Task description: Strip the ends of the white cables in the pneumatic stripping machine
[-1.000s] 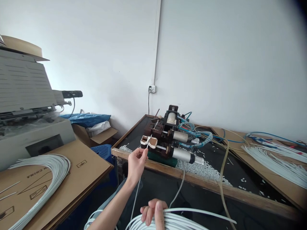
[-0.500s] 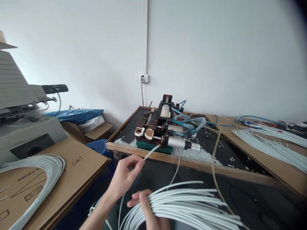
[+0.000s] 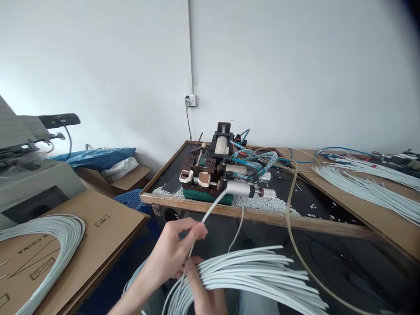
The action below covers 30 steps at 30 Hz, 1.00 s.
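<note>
My left hand (image 3: pixel 179 245) pinches a single white cable (image 3: pixel 214 204) between thumb and fingers. The cable's free end points up and to the right, in front of the machine's silver cylinder (image 3: pixel 241 188). Just below, my right hand (image 3: pixel 203 288) is wrapped round a bundle of white cables (image 3: pixel 249 273). Their cut ends fan out to the right. The two hands are close together, and the left one partly hides the right fingers. Beyond them stands the pneumatic machine (image 3: pixel 210 168) on a green base (image 3: pixel 193 194).
White scraps (image 3: pixel 259 202) lie around the machine on a wood-edged bench (image 3: pixel 177 201). Cardboard (image 3: pixel 111 223) with a coiled cable bundle (image 3: pixel 70 232) is on the left. More white cables (image 3: pixel 367 192) lie at right. A yellowish hose (image 3: pixel 290 197) hangs over the bench edge.
My left hand has come down and right, nearer my right hand, and a longer piece of the single cable now stands out above it. The whole view has shifted slightly.
</note>
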Available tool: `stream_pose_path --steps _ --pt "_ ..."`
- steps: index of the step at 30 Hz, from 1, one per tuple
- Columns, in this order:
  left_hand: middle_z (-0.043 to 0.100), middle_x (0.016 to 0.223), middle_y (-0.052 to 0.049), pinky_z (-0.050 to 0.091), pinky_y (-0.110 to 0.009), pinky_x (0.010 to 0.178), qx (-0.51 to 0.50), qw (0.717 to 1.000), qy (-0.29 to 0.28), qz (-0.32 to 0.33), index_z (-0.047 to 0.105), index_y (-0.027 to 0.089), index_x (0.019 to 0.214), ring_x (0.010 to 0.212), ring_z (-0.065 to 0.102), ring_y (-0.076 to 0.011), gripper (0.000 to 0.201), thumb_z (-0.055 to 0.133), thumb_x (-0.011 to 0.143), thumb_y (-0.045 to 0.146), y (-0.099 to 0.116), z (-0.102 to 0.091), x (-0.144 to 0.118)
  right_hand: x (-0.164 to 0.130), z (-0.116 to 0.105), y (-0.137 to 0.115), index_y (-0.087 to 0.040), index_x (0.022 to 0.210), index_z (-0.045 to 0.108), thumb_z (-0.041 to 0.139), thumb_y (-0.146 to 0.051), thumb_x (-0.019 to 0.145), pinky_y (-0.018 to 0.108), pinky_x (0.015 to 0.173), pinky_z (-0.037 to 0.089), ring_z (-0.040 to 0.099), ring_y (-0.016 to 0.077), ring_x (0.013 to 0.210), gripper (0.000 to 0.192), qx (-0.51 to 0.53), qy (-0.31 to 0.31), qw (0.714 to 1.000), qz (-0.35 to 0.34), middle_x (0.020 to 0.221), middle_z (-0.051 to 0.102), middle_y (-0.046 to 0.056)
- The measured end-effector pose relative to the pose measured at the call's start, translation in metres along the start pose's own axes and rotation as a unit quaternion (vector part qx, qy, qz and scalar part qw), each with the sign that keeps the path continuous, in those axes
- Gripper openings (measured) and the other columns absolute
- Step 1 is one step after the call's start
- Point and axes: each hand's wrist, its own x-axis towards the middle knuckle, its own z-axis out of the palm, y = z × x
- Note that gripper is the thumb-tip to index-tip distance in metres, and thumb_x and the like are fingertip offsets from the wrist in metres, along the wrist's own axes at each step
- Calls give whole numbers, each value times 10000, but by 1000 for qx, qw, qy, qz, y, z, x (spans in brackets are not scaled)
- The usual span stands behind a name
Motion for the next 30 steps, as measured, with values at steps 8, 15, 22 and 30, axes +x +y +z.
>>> stream_pose_path --steps 8,15,22,30 --pt "703 695 -62 458 -236 581 -139 976 164 -21 739 128 733 618 585 -165 393 651 842 496 -53 7 35 28 -12 4 -210 666 763 808 -703 483 491 973 537 762 325 907 527 102 -17 995 18 915 810 114" --pt "515 538 8 317 -233 488 -73 987 140 20 651 145 620 511 422 -124 438 591 874 498 -42 11 38 22 -6 5 -201 664 760 803 -674 548 502 899 580 775 322 811 489 120 -3 993 0 801 813 105" --pt "515 568 7 370 -229 491 -67 987 145 2 689 126 736 517 480 -136 438 556 892 512 -46 13 45 14 -6 -5 -191 723 761 754 -653 663 401 882 601 774 275 814 465 89 19 995 -35 828 815 92" --pt "481 505 23 400 -230 474 -108 972 206 -20 742 108 801 489 501 -145 497 593 841 580 -55 22 61 23 -10 -8 -187 696 742 733 -687 655 338 803 621 777 247 776 502 74 53 993 -76 771 812 91"
